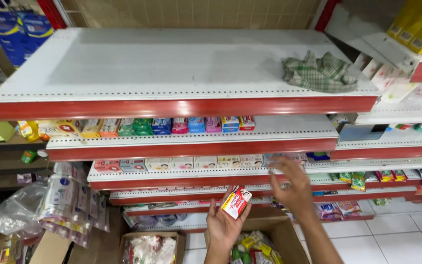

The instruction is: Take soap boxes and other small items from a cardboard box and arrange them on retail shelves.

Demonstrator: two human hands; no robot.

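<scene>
A tall shelving unit with red edges stands in front of both hands; its top shelf (172, 63) holds only a checked cloth (320, 72). Below the hands is an open cardboard box (274, 230) of packets. This looks like the stocking step. The left hand (224, 226) is clamped on a small red-and-white box (236, 201). The right hand (294, 188), fingers apart and blurred, reaches to the row of boxes (196, 162) just above; next comes finding a free place there.

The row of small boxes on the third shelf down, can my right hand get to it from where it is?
Probably yes. The right hand is raised with fingers spread just in front of that shelf's red edge, close to the row of small boxes, and nothing lies between. The left hand holds a small red and white box, lower down.
</scene>
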